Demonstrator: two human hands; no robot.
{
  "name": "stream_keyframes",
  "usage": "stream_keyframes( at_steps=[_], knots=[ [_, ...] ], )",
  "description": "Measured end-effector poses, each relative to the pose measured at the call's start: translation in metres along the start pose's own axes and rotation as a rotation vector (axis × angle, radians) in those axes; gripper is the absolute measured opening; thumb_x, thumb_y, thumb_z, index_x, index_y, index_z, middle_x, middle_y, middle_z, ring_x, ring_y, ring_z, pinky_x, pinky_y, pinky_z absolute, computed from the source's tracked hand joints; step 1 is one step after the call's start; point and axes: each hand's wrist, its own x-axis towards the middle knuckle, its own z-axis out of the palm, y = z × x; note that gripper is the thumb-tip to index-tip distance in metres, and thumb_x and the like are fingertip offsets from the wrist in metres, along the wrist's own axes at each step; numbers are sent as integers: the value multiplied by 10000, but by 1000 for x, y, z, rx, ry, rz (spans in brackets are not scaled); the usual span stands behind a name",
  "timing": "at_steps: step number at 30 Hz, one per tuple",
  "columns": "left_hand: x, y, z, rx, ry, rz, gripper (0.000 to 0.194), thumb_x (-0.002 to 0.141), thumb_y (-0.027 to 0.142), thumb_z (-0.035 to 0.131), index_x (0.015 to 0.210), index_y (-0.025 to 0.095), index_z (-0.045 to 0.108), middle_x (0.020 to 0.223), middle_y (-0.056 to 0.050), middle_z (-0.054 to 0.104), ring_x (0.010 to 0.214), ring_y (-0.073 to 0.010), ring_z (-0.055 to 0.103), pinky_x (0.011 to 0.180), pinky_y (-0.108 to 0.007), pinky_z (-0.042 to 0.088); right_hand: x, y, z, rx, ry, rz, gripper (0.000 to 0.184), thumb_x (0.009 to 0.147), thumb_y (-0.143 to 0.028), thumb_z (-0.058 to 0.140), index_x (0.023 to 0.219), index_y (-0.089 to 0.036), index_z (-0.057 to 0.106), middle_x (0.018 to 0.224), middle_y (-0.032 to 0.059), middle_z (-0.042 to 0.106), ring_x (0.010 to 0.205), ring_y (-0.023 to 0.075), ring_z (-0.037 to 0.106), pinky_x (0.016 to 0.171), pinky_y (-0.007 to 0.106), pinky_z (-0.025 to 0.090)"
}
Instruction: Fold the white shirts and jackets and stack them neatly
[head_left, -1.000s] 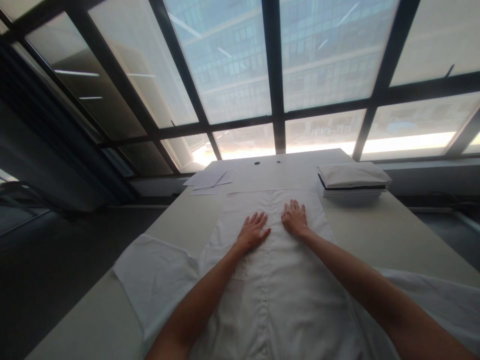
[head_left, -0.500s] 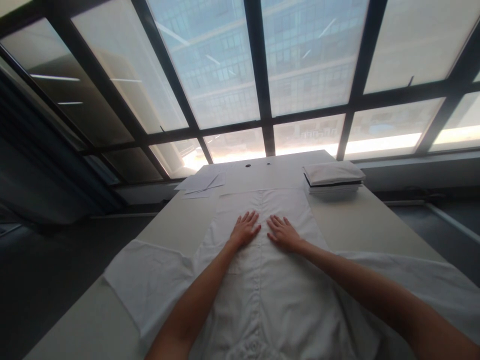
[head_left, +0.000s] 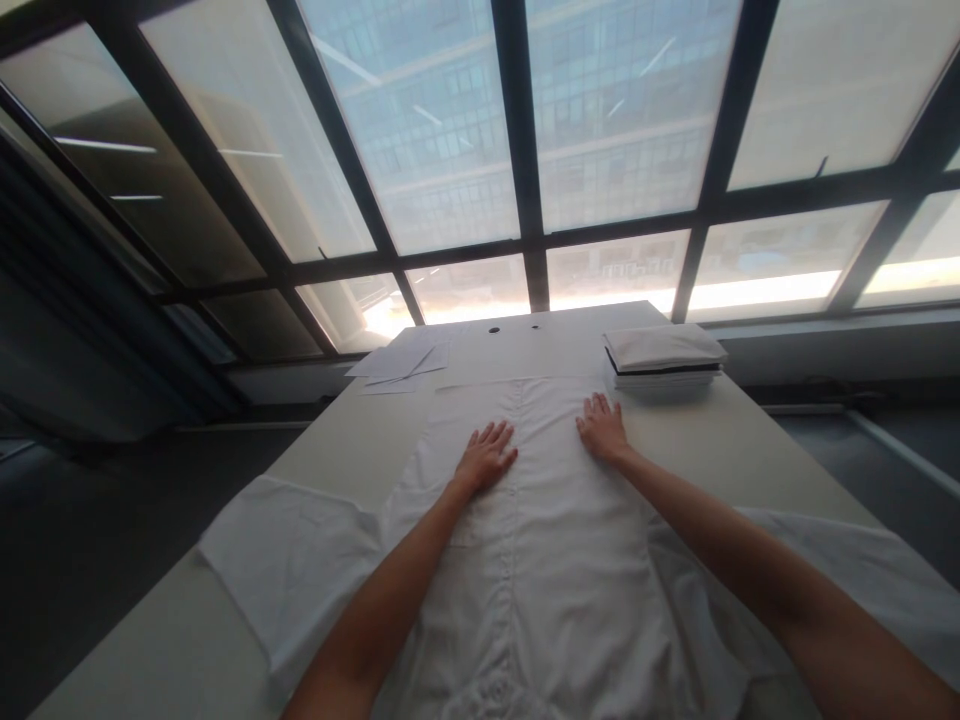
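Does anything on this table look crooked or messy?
Mildly: the loose papers at the far left of the table overlap at uneven angles, unlike the neater stack at right. The white shirt looks creased at its near end. No spill shows.

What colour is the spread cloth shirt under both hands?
The shirt is plain white, clearest in the head view.

From my remote seat, my left arm [head_left: 409,585] and right arm [head_left: 720,525] stretch forward. My left hand [head_left: 486,458] lies palm down, fingers spread; my right hand [head_left: 602,432], slightly farther out, also faces down.
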Motion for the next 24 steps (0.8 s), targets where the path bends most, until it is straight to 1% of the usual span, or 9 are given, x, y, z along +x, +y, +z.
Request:
stream_keyframes(
  at_steps=[2, 5, 7, 8, 11, 15, 19, 22, 24],
  knots=[
    [0, 0, 0, 7, 4, -4, 631, 1022, 574, 276, 1588, 294, 266, 1654, -26, 232, 1529, -263, 177, 1218, -513, 172, -7, -33, 2, 60, -14, -203, 606, 1008, -357, 325, 1544, -75, 342, 1630, 185, 258, 1515, 276, 191, 1201, 513, 122],
    [-1, 0, 0, 20, 14, 2, 614, 1029, 555, 287, 1586, 296, 272, 1649, -39, 248, 1526, -263, 190, 1215, -515, 179, -16, -80, 8, 187, -113, -491, 604, 1034, -409, 261, 1563, -124, 315, 1628, 143, 288, 1512, 234, 219, 1202, 486, 171],
    [-1, 0, 0, 20, 11, 9, 605, 1037, 532, 274, 1590, 284, 261, 1648, -40, 249, 1526, -257, 192, 1215, -513, 185, -17, -95, 13, 234, -134, -558, 613, 1038, -443, 245, 1573, -147, 293, 1628, 125, 295, 1512, 215, 218, 1209, 479, 159],
    [-1, 0, 0, 18, 7, 10, 603, 1040, 519, 268, 1592, 274, 257, 1648, -38, 246, 1526, -253, 191, 1216, -513, 185, -14, -96, 14, 239, -134, -562, 618, 1036, -452, 254, 1573, -149, 292, 1629, 121, 294, 1513, 213, 216, 1212, 476, 148],
    [-1, -1, 1, 12, 2, 4, 602, 1041, 494, 267, 1593, 253, 255, 1651, -28, 232, 1527, -250, 189, 1219, -513, 182, 4, -77, 16, 197, -133, -504, 622, 1025, -443, 300, 1563, -130, 311, 1633, 127, 282, 1512, 221, 213, 1214, 469, 135],
    [0, -1, 2, 3, 2, -1, 602, 1040, 493, 257, 1596, 266, 243, 1655, -16, 219, 1528, -248, 183, 1222, -509, 181, 36, -25, 15, 96, -168, -261, 622, 1024, -448, 295, 1571, -151, 297, 1652, 115, 228, 1520, 210, 180, 1215, 453, 120],
    [0, -1, 2, 3, -3, -5, 606, 1037, 503, 249, 1598, 274, 239, 1657, -7, 209, 1532, -249, 169, 1224, -514, 177, 53, 16, 10, 45, -178, -86, 619, 1025, -407, 279, 1570, -114, 289, 1649, 159, 210, 1520, 238, 177, 1206, 488, 131],
    [-1, 0, 1, -2, -12, -11, 604, 1035, 500, 248, 1597, 279, 243, 1658, 1, 204, 1534, -247, 161, 1227, -511, 175, 55, 26, 4, 25, -155, 6, 616, 1023, -379, 270, 1554, -70, 312, 1635, 190, 239, 1510, 272, 206, 1199, 500, 152],
    [0, 0, 1, -7, -11, -14, 603, 1035, 502, 244, 1596, 281, 244, 1658, 5, 203, 1535, -243, 159, 1228, -507, 172, 47, 21, -1, 8, -93, 51, 605, 1013, -325, 280, 1540, -30, 324, 1622, 218, 259, 1504, 292, 215, 1198, 504, 146]
  ],
)
